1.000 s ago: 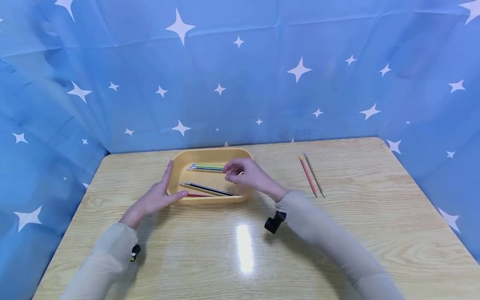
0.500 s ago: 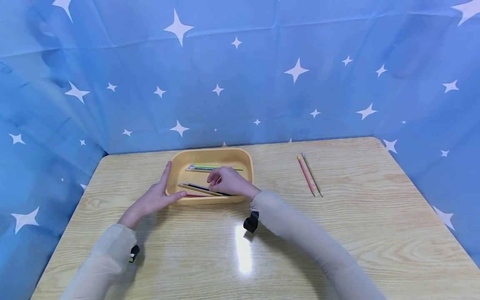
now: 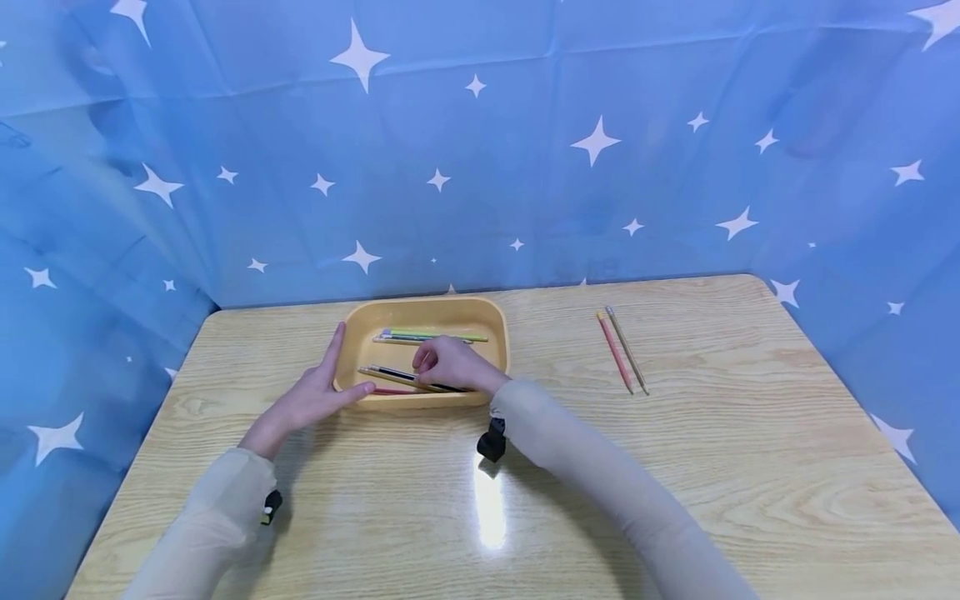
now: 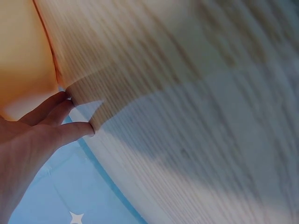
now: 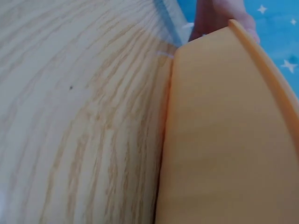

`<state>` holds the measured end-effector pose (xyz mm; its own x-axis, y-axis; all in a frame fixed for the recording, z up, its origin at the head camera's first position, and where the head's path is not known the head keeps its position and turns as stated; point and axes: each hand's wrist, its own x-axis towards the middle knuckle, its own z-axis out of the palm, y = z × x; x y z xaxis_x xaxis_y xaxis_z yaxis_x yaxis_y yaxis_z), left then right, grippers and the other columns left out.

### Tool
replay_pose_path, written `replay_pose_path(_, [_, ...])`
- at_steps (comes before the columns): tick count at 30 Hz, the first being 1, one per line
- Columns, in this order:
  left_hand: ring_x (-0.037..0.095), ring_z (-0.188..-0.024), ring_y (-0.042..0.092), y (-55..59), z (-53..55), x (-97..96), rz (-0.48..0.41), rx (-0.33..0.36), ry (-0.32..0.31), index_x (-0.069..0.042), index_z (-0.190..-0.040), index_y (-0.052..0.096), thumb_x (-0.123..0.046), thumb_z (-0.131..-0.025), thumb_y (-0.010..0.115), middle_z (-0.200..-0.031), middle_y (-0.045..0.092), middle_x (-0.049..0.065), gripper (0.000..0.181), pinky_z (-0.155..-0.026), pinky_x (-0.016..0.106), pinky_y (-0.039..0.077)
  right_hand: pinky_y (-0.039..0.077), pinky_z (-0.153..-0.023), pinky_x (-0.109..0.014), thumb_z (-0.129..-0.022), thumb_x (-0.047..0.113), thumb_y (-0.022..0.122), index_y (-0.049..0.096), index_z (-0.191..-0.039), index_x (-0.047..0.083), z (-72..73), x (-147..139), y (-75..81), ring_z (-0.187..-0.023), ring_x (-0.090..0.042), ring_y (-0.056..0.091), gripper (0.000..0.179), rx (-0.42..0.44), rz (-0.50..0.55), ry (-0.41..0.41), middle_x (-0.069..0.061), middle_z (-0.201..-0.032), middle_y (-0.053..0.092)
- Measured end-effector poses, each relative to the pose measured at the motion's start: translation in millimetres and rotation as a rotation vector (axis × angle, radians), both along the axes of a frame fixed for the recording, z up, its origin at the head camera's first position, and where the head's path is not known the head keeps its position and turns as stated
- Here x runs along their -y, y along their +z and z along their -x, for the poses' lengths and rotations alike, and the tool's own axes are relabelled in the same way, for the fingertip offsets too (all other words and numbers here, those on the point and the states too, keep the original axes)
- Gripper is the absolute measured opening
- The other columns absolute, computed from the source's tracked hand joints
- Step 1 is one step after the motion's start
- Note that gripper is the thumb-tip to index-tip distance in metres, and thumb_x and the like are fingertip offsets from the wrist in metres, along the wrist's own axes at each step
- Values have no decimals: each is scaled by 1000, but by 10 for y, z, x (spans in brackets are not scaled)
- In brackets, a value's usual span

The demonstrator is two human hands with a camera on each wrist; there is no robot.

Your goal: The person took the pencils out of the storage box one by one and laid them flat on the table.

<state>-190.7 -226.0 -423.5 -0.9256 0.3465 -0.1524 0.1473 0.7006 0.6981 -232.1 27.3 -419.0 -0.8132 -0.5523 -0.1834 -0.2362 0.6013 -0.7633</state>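
A yellow-orange plastic tray (image 3: 495, 333) sits near the table's back edge, holding several pencils. My left hand (image 3: 311, 393) lies with straight, spread fingers at its left end, the thumb over the front rim; in the left wrist view those fingers (image 4: 49, 109) touch its outer side. Inside, my right hand (image 3: 457, 365) reaches over the front rim, thumb and fingertips curled down at a black pencil (image 3: 396, 373) beside a gold one (image 3: 378, 375). A red pencil (image 3: 392, 391) lies against the front wall. Farther back rest a green pencil (image 3: 476, 338) and a dark one. The right wrist view hides the right fingertips.
To the right of the tray, a red pencil (image 3: 615, 353) and a gold pencil (image 3: 628, 350) lie side by side on the wooden table (image 3: 720, 400). A blue curtain with white stars (image 3: 525, 183) hangs behind the table and along its sides.
My right hand has moved left and toward the front of the tray, from the green and dark pencils to the black and gold ones. The left hand stays at the tray's end.
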Motion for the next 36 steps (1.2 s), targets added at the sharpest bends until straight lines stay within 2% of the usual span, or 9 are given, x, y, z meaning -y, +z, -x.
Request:
replay_pose_path(7, [57,-126,33,0,1,-4,-1,3,2,-19,-152,-20,-49,-91,63,-146,22,41,108,-103,62,28,48,-73,-26,-82,11,77,68,-96,6,11,65,-20,-72,-9,60,17,-67,-83,8,3,-78,66])
replay_pose_path(11, [56,-127,34,16,1,-8,0,-4,-3,-17,-152,-20,-47,-91,63,-145,23,41,107,-103,62,29,48,-72,-27,-81,10,78,68,-97,6,23,63,-21,-71,-10,62,19,-43,-89,-2,2,-77,67])
replay_pose_path(19, [55,-130,30,7,7,-10,-16,11,5,-19,-152,-20,-46,-91,64,-148,18,39,107,-105,61,26,49,-69,-27,-82,7,76,67,-95,5,53,29,-63,-72,-13,63,16,115,31,-36,-1,-79,67])
replay_pose_path(24, [55,-129,31,2,16,-10,-13,9,11,-16,-153,-18,-46,-90,64,-147,21,39,108,-105,62,26,50,-70,-27,-85,5,72,68,-96,2,59,8,-44,-73,-15,64,12,173,101,-22,-3,-79,69])
replay_pose_path(29, [55,-128,32,11,14,-16,-10,11,14,-16,-152,-19,-48,-90,64,-146,23,40,108,-104,62,27,49,-75,-27,-88,4,68,70,-100,1,65,-9,-25,-80,-15,62,12,179,177,-30,-3,-86,69])
replay_pose_path(36, [55,-128,33,10,-1,-8,-6,10,11,-19,-152,-20,-47,-91,63,-146,23,40,108,-104,62,27,47,-75,-26,-93,8,62,69,-113,-1,76,-6,-16,-85,-16,57,23,128,269,-75,-6,-95,66])
